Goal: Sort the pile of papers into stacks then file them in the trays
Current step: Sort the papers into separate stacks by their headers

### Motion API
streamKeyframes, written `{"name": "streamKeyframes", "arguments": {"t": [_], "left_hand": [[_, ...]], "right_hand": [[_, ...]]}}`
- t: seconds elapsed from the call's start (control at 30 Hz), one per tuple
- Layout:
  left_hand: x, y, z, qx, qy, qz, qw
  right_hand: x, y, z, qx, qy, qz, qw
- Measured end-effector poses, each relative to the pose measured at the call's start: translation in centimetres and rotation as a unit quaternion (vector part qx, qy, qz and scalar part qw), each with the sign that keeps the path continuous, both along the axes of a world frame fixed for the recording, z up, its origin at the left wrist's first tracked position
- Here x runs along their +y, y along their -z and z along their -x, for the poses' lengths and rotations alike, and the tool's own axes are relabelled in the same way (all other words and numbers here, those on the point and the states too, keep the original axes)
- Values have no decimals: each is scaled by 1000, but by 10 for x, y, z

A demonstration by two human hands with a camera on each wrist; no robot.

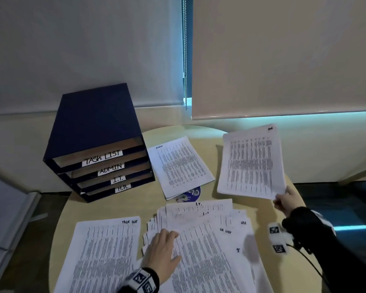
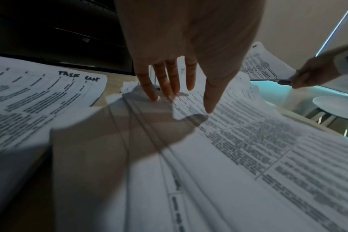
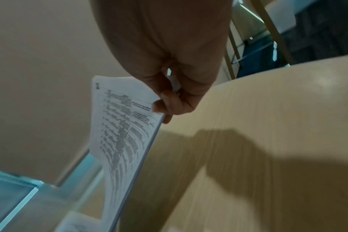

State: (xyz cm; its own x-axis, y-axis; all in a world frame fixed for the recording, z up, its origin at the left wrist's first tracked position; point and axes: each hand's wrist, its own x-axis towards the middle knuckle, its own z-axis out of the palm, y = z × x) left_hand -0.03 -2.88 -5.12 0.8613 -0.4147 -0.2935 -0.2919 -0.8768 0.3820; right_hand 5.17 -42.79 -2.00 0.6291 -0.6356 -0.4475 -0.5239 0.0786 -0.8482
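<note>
A fanned pile of printed papers (image 1: 209,235) lies at the table's front centre. My left hand (image 1: 163,248) rests flat on its left side with straight fingers (image 2: 165,81). My right hand (image 1: 285,200) pinches the near corner of a sheet marked H.R. (image 1: 250,163), held tilted above the right of the table; the wrist view shows thumb and fingers (image 3: 165,108) on its edge. A "Task List" stack (image 1: 101,252) lies front left, an "Admin" stack (image 1: 181,166) further back. The dark blue tray unit (image 1: 97,144) stands back left, labelled Task List, Admin, I.T., H.R.
The round beige table (image 1: 211,187) has a bare patch on its right under the held sheet. A blue round sticker or disc (image 1: 190,195) peeks from under the Admin stack. Roller blinds and a bead chain (image 1: 185,51) hang behind. The floor drops away at right.
</note>
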Motion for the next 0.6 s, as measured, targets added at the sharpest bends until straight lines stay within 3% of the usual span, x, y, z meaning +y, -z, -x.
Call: {"name": "streamKeyframes", "arguments": {"t": [0.2, 0.4, 0.5, 0.6], "left_hand": [[1, 1, -11, -2, 39, -44, 998], [1, -1, -14, 1, 27, -40, 999], [-1, 3, -15, -13, 32, -56, 998], [-2, 6, -16, -37, 18, -79, 996]], "right_hand": [[-14, 21, -41, 87, -70, 122, 986], [-26, 19, -52, 175, -94, 225, 954], [-10, 4, -46, 174, -71, 239, 953], [16, -4, -30, 121, -78, 241, 960]]}}
